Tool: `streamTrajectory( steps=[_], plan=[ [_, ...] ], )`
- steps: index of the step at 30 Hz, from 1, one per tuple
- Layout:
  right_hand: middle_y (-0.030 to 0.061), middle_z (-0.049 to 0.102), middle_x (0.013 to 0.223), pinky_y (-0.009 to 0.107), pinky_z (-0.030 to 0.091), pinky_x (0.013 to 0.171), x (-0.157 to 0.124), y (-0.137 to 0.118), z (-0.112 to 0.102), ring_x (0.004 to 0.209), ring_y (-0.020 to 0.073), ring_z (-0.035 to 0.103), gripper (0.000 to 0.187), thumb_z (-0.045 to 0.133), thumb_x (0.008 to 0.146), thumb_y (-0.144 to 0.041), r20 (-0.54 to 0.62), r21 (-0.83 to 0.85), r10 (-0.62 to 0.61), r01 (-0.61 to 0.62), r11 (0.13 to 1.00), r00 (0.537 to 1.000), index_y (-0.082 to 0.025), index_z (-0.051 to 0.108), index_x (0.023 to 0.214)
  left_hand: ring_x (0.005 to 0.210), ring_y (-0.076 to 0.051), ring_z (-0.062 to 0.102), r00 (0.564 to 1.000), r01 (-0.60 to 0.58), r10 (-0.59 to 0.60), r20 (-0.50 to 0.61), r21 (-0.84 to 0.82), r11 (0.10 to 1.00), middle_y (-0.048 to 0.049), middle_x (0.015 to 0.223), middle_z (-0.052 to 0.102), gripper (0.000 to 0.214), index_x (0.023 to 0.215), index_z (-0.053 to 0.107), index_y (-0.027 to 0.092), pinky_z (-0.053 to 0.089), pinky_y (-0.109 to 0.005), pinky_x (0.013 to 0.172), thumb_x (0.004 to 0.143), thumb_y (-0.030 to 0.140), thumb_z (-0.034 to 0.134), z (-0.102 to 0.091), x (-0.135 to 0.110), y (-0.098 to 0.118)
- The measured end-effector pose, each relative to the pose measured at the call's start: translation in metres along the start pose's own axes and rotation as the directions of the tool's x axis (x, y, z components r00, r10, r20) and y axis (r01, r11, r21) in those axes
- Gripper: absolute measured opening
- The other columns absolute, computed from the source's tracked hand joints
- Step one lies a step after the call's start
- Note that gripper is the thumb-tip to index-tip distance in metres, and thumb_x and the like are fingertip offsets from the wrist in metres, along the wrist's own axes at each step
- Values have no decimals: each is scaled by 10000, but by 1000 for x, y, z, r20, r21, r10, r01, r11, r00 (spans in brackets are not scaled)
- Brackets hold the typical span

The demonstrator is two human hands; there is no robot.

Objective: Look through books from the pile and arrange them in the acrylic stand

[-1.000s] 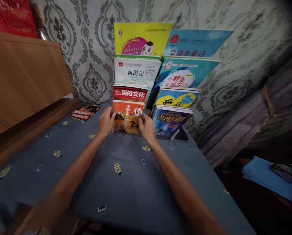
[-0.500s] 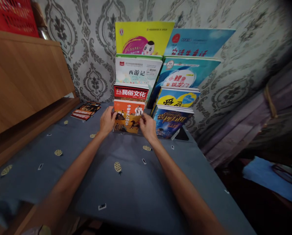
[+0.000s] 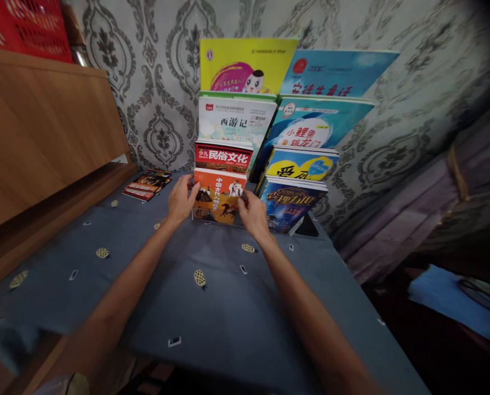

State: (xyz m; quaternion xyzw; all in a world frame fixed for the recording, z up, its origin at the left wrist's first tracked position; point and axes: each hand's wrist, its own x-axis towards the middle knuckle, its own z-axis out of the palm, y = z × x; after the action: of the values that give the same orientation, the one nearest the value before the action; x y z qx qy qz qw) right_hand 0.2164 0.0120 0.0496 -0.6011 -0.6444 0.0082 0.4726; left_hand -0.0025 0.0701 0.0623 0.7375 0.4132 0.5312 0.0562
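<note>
An orange book [image 3: 217, 206] with white Chinese lettering and a horse picture stands upright at the front of the left column of books. My left hand [image 3: 182, 200] is at its left edge, thumb against the cover and fingers bent beside it. At its right edge, the thumb and fingers of my right hand [image 3: 253, 214] pinch the side. Directly behind rises a red book [image 3: 222, 157], with a pale book [image 3: 232, 120] and a tall yellow-green book [image 3: 245, 60] further back. The fingertips behind the orange cover are hidden.
A second column holds a dark blue book [image 3: 288, 206], a yellow-and-blue book [image 3: 298, 163], a teal book [image 3: 311, 123] and a blue book [image 3: 335, 71]. Dark booklets [image 3: 146, 185] lie left on the blue tablecloth [image 3: 228, 318]. A wooden cabinet [image 3: 47, 131] borders the left; a curtain [image 3: 417, 219] hangs right.
The view has shifted slightly, so the books appear a little further right. Both hands stay at the orange book's sides; the left thumb and forefinger are slightly further apart.
</note>
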Motion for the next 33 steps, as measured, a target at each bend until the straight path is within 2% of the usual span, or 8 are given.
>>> streamTrajectory(
  steps=[7, 13, 18, 25, 28, 31, 32, 33],
  plan=[
    [164, 752, 994, 431, 518, 815, -9, 0, 0, 881, 295, 680, 408, 472, 866, -245, -4, 1, -5, 5, 1000, 1000, -126, 657, 1210, 911, -219, 641, 1000, 14, -15, -6, -20, 1000, -101, 988, 676, 275, 1196, 540, 184, 487, -361, 849, 980, 340, 472, -1, -3, 4],
    [207, 736, 1032, 449, 518, 836, -16, 0, 0, 924, 313, 679, 434, 449, 872, -249, 33, -10, 3, -3, 1000, 999, -80, 642, 1222, 944, -229, 651, 1000, 20, -20, 7, -20, 1000, -114, 1023, 683, 294, 1227, 515, 183, 496, -373, 865, 989, 347, 465, -4, -9, 4],
    [181, 743, 1020, 451, 522, 850, -23, 3, 0, 923, 293, 680, 428, 455, 877, -249, 41, -8, -10, 10, 1000, 999, -107, 627, 1241, 994, -238, 647, 1000, 7, -7, 13, 4, 1000, -119, 1065, 682, 290, 1232, 501, 181, 491, -388, 898, 987, 331, 459, -8, -13, 6],
    [164, 718, 953, 434, 514, 795, -38, -2, -8, 836, 280, 674, 478, 457, 879, -254, 18, 9, 60, -60, 998, 998, -80, 498, 1322, 982, -226, 641, 999, -6, 3, 43, 62, 998, -101, 1039, 676, 298, 1251, 480, 186, 492, -373, 885, 986, 319, 450, -18, -15, 9],
    [140, 706, 932, 403, 505, 744, -46, -7, -16, 798, 264, 662, 367, 471, 887, -278, 17, -5, 99, -99, 995, 995, -130, 536, 1217, 945, -213, 632, 1000, -19, 18, 12, 91, 996, -86, 1001, 666, 293, 1244, 480, 185, 493, -359, 863, 986, 320, 455, -27, -18, 12],
    [110, 701, 867, 378, 507, 723, -59, -17, -17, 757, 243, 658, 220, 471, 913, -299, 66, -76, 118, -113, 991, 991, -170, 604, 1031, 949, -215, 617, 997, -67, 73, -30, 151, 986, -88, 981, 653, 262, 1200, 513, 172, 490, -362, 869, 997, 315, 431, -36, -36, 28],
    [100, 701, 841, 378, 516, 731, -66, -21, -13, 753, 238, 661, 196, 474, 919, -295, 113, -91, 97, -87, 992, 989, -179, 623, 973, 963, -220, 614, 993, -112, 115, -8, 170, 979, -95, 992, 653, 261, 1184, 530, 168, 489, -370, 879, 1003, 317, 416, -38, -47, 38],
    [93, 708, 831, 383, 531, 750, -75, -27, -8, 764, 235, 671, 184, 484, 921, -280, 168, -90, 52, -37, 995, 984, -188, 643, 921, 982, -228, 614, 982, -186, 176, 67, 179, 966, -102, 1009, 660, 271, 1172, 548, 167, 486, -380, 891, 1011, 328, 402, -39, -61, 49]
  ],
)
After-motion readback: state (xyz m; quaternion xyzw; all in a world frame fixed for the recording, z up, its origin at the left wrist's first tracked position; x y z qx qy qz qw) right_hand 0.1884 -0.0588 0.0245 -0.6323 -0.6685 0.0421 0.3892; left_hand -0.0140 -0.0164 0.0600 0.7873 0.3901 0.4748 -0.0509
